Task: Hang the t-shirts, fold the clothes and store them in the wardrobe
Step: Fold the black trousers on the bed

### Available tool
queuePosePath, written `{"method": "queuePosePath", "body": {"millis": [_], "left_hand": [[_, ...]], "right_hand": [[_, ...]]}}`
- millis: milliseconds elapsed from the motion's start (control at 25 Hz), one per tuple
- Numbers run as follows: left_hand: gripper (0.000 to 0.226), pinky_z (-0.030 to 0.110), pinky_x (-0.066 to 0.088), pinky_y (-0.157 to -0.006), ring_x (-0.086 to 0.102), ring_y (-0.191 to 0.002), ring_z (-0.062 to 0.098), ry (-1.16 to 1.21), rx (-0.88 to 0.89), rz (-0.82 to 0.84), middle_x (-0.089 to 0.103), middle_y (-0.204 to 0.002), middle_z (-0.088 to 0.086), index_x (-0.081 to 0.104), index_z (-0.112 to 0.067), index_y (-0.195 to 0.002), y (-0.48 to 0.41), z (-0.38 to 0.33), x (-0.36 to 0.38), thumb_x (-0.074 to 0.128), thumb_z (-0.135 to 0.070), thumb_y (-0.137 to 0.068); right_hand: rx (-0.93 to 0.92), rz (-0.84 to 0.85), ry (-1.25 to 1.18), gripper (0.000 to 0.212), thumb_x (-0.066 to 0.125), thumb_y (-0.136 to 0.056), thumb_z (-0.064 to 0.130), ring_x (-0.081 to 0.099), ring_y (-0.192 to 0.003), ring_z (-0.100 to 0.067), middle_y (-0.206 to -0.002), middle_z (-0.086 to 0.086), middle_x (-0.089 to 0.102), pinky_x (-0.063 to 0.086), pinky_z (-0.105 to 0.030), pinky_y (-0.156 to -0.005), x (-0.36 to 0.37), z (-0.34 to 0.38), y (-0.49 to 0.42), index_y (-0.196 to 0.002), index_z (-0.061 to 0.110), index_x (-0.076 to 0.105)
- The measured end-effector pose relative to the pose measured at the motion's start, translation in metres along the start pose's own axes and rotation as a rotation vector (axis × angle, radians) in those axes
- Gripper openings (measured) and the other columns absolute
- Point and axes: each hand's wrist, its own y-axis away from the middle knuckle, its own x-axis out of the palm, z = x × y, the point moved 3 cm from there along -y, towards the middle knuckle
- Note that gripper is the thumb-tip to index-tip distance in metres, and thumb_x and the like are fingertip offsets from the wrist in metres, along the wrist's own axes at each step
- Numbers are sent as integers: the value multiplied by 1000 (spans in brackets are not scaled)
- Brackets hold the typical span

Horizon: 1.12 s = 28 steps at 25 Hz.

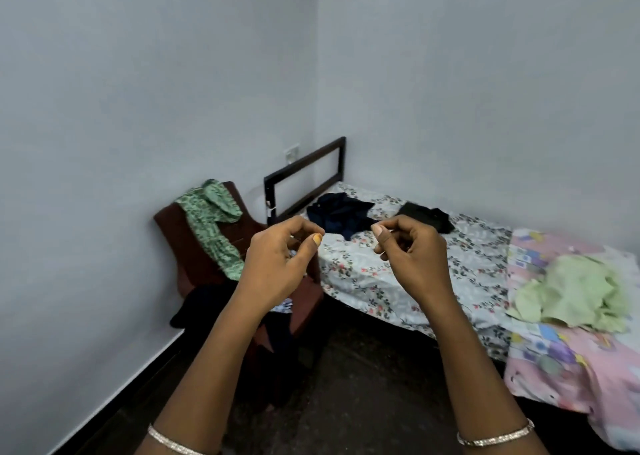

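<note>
Plainly, both hands are up in front of the person w/ nothing visible in them. The left hand [277,260] and the right hand [410,247] each have the fingers curled in and the thumb tip meeting the fingertips. The two are apart from each other. A thread or sth tiny could be pinched, but the view can't show it.

Clothes lie in two spots. On the brown chair [175,233] by the left wall there's a green print garment [207,226] draped over the backrest and a black heap [202,304] at the seat edge, sagging toward the floor. On the bed [381,281] there's a navy garment [339,212] near the headboard [304,161] and a black garment [427,217] further along, closer to the wall. A pale green garment [575,295] is bunched on the pink blanket [561,378] at the near end.

That makes 5 pieces: 2 on the chair + 3 on the bed. A blue-white scrap behind the left wrist may be a 6th, but it's too hidden to tell. No hanger or wardrobe in shot.

Handling, as a judgement: all look like light, soft, limp fabric, nothing fragile, prob. not slippery. They'd sag and tangle if grabbed mid-heap. Best taken at the shoulder seams or waistband w/ both hands, then lifted and shaken flat before folding or hanging.
</note>
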Motion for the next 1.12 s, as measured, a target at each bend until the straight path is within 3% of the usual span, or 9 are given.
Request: {"method": "queuePosePath", "body": {"millis": [280, 480, 840, 1000, 1120], "left_hand": [[9, 15, 45, -60, 65, -76, 4, 129, 22, 197, 70, -83, -13, 71, -26, -96, -86, 40, 113, 62, -27, -97], [10, 24, 52, -63, 65, -79, 2, 197, 26, 282, 69, -84, -16, 72, -26, -97, -152, 66, 201, 62, -26, -97], [10, 35, 57, -72, 67, -82, 5, 247, -12, 361, 70, -85, -14, 71, -27, -95, -312, 101, 342, 62, -22, -97], [10, 36, 58, -74, 67, -83, 5, 273, -57, 390, 70, -85, -14, 72, -24, -96, -369, 134, 398, 63, -20, -96], [12, 29, 55, -72, 67, -83, 5, 277, -93, 387, 70, -84, -15, 72, -27, -93, -411, 167, 433, 64, -18, -95]], "right_hand": [[162, -127, 119, 9, 68, -95, 27, 68, -66, -5, -65, 5, 70, 59, -43, -72, -33, -93, -46, -95, 19, 72], [219, -194, 176, 11, 68, -95, 28, 68, -64, -8, -65, 5, 70, 56, -34, -67, -57, -164, -106, -95, 18, 73], [279, -230, 200, 10, 69, -94, 26, 69, -63, -9, -64, 3, 70, 60, -43, -70, -99, -290, -264, -93, 17, 73], [306, -213, 217, 10, 68, -95, 25, 67, -61, -9, -64, 4, 70, 57, -35, -66, -98, -346, -326, -92, 17, 73], [337, -186, 213, 11, 68, -95, 23, 65, -57, -1, -64, 4, 69, 52, -23, -62, -87, -388, -371, -93, 13, 73]]}}
